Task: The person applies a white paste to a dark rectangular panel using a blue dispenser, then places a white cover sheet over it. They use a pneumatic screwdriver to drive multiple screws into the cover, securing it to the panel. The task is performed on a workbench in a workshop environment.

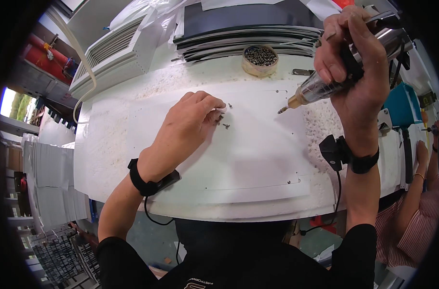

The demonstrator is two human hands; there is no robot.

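In my right hand [354,53], raised over the right side of a white panel [258,159], is a power screwdriver [325,86] with a silver body and brass-coloured nose. A small dark screw [281,111] shows at its tip, just above the panel. My left hand [188,118] rests on the panel's middle, fingers curled and pressed together around small screws [219,118]. Other loose screws [226,126] lie beside those fingertips. What sits deeper in the fingers is hidden. Dark screw heads or holes [289,182] dot the panel along its right side.
A round tub of screws [260,60] stands behind the panel, near a stack of dark sheets [248,24]. White louvred frames [111,53] lean at the back left. To the right are a teal bin [398,103] and another person's arm [412,192]. Cables trail from both wristbands.
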